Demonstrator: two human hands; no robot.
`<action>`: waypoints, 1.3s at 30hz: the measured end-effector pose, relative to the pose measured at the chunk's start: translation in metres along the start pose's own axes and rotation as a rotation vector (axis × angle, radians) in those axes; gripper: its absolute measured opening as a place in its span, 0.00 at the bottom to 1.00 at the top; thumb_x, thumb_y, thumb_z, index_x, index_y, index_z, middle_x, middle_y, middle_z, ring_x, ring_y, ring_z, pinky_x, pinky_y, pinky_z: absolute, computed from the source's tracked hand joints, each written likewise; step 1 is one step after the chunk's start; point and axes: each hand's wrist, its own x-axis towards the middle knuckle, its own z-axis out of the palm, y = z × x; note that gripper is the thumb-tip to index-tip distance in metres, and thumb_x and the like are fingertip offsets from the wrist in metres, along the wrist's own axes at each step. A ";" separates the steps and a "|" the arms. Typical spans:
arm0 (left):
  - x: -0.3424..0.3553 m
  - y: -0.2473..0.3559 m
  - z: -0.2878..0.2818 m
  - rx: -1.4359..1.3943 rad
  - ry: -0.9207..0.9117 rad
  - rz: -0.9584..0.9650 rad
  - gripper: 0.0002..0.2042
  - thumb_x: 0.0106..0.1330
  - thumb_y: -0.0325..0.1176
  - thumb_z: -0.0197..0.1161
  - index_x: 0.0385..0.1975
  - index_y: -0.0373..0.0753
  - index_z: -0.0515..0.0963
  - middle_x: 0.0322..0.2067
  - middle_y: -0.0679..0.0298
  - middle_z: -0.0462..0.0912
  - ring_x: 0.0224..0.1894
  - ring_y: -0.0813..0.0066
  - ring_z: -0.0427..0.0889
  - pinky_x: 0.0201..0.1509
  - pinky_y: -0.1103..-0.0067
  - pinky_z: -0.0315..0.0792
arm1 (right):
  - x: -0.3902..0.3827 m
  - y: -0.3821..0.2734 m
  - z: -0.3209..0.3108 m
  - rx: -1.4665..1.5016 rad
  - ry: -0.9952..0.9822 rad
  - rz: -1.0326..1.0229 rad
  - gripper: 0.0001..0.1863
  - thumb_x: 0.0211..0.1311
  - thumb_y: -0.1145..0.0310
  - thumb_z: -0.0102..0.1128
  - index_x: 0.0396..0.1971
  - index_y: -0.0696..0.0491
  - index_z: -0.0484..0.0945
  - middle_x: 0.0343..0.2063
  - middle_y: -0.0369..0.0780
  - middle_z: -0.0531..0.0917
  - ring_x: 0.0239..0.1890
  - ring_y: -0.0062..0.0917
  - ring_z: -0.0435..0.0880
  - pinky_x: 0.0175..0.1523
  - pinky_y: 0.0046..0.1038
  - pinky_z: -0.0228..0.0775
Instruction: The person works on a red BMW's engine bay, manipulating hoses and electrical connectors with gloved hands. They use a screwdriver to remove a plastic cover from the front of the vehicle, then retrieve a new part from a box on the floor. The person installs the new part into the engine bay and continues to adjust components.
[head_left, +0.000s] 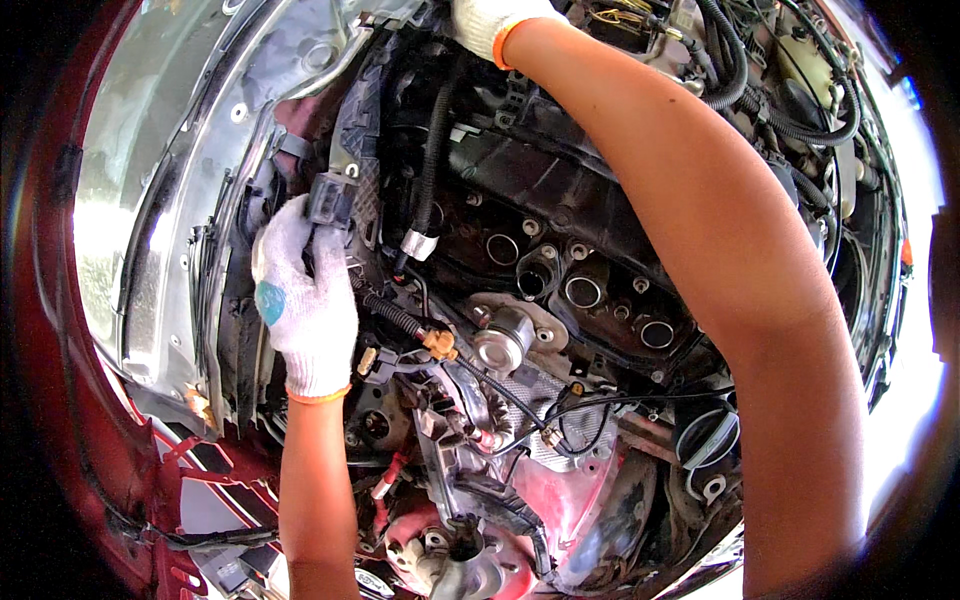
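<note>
Boxy dark part (331,200) sits pinched in the left hand (305,295), where slackening could drop it toward the engine (535,178); can't tell the grip of the right hand (492,22).

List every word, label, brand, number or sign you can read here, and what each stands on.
No text can be read.
Left glove: round blue-green mark, no legible letters.
Black box in its fingers: nothing legible.
Pale oval, lower edge: too small and blurred.
</note>
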 end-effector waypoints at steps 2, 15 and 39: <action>0.002 -0.003 -0.005 0.115 -0.034 0.091 0.17 0.74 0.32 0.58 0.59 0.34 0.76 0.53 0.47 0.81 0.57 0.47 0.78 0.65 0.60 0.68 | 0.000 0.002 -0.003 0.030 0.002 0.046 0.11 0.62 0.66 0.58 0.34 0.50 0.89 0.37 0.43 0.90 0.43 0.36 0.90 0.48 0.37 0.79; 0.012 0.006 -0.022 0.350 -0.154 0.189 0.17 0.75 0.32 0.55 0.60 0.35 0.74 0.48 0.47 0.82 0.52 0.45 0.79 0.60 0.59 0.70 | 0.004 0.002 0.001 0.111 -0.024 -0.009 0.15 0.61 0.57 0.64 0.35 0.54 0.88 0.39 0.47 0.90 0.42 0.41 0.89 0.49 0.40 0.80; 0.010 -0.011 -0.002 0.460 -0.066 0.375 0.22 0.71 0.39 0.58 0.65 0.44 0.75 0.42 0.57 0.83 0.49 0.55 0.78 0.68 0.59 0.62 | 0.015 0.004 -0.009 0.127 -0.272 -0.240 0.31 0.69 0.44 0.49 0.32 0.59 0.87 0.33 0.56 0.87 0.41 0.49 0.87 0.53 0.44 0.77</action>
